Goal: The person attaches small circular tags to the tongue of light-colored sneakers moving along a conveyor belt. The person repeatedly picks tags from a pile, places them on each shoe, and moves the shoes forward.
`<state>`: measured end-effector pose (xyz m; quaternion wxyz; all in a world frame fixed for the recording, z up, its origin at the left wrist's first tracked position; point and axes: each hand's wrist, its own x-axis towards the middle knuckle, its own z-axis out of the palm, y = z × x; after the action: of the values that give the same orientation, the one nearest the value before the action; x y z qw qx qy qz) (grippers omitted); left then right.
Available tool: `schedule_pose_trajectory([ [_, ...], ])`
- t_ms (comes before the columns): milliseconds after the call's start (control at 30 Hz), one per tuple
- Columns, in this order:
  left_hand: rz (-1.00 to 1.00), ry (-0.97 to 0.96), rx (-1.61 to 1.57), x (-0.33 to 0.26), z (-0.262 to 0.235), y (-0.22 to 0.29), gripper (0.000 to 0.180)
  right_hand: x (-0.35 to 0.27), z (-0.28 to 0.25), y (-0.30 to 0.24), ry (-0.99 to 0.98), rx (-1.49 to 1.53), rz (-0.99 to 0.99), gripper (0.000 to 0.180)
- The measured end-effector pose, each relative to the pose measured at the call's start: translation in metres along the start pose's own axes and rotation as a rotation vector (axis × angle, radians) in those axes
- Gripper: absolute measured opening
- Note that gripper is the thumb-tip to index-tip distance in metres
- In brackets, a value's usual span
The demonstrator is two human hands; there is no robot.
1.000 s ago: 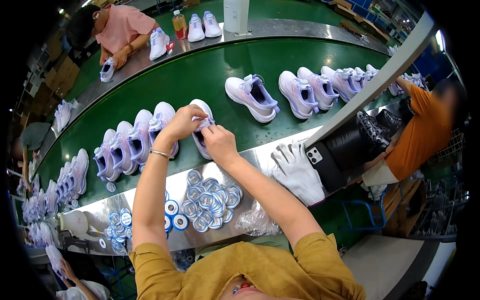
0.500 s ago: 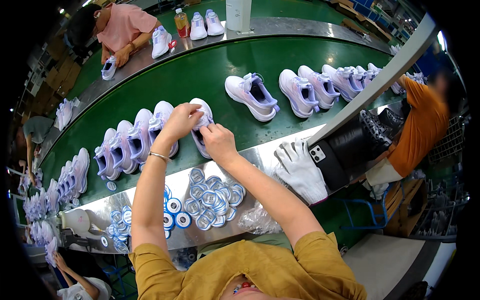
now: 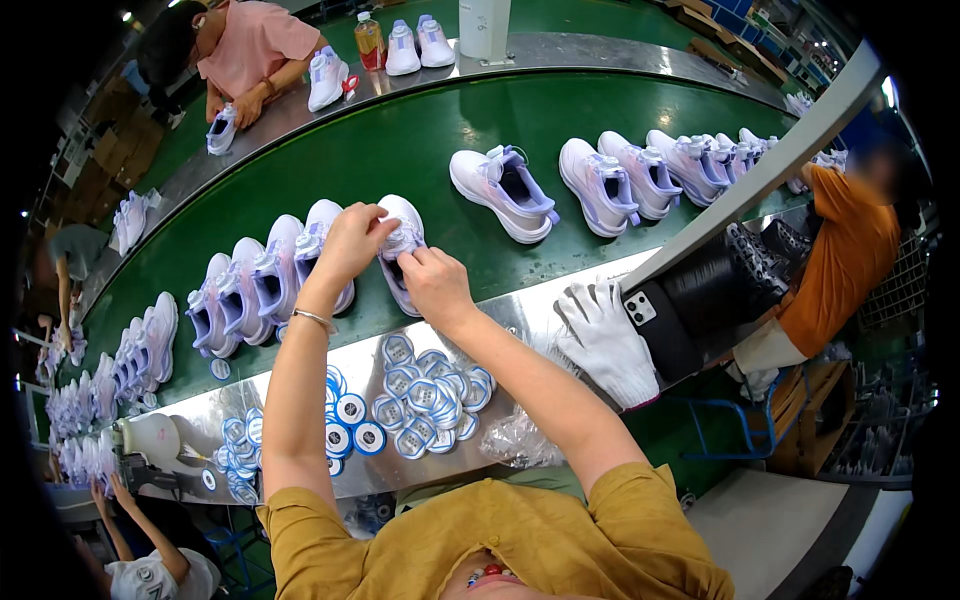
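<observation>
A white and lilac sneaker [image 3: 402,213] stands on the green conveyor belt in front of me, toe pointing away. My left hand [image 3: 352,246] is bent over its laced front from the left, fingertips pinched on the upper near the tongue. From the right, my right hand [image 3: 436,282] grips the collar by the shoe's opening. Whatever small part lies between the fingertips is hidden. Just left of my left hand, another sneaker [image 3: 320,215] heads a row of similar ones. Nearer me, a pile of round blue-edged tags [image 3: 430,395] lies on the metal ledge [image 3: 520,310].
Right of my hands, a single sneaker [image 3: 503,195] and a further row sit on the belt [image 3: 400,130]. A white glove [image 3: 605,340] and a black phone [image 3: 650,325] lie by a slanting grey post [image 3: 745,180]. Co-workers stand across the belt and to both sides.
Both hands stay on the same sneaker, with only a slight shift of the fingers. At lower left, a co-worker's hands have reached up to the shoes there.
</observation>
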<state>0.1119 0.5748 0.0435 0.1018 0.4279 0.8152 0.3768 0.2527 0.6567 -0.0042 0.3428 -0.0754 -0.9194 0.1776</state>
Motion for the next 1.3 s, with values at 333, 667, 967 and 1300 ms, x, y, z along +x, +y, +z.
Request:
schedule_pose_trajectory([
  [333,0.244,-0.084,-0.111,-0.003,0.008,-0.029,0.025,-0.002,0.007,-0.002,0.004,-0.005,-0.005,0.006],
  [667,0.161,-0.048,0.123,-0.014,0.010,-0.026,0.027,-0.003,0.010,-0.005,0.009,0.019,-0.004,0.007],
  [967,0.034,-0.063,-0.119,-0.027,0.005,-0.027,0.032,-0.004,0.011,-0.006,0.004,0.049,0.003,0.006],
  [1300,-0.071,0.089,-0.197,-0.034,0.023,-0.031,0.024,-0.004,0.013,-0.010,0.000,0.098,0.028,0.003],
])
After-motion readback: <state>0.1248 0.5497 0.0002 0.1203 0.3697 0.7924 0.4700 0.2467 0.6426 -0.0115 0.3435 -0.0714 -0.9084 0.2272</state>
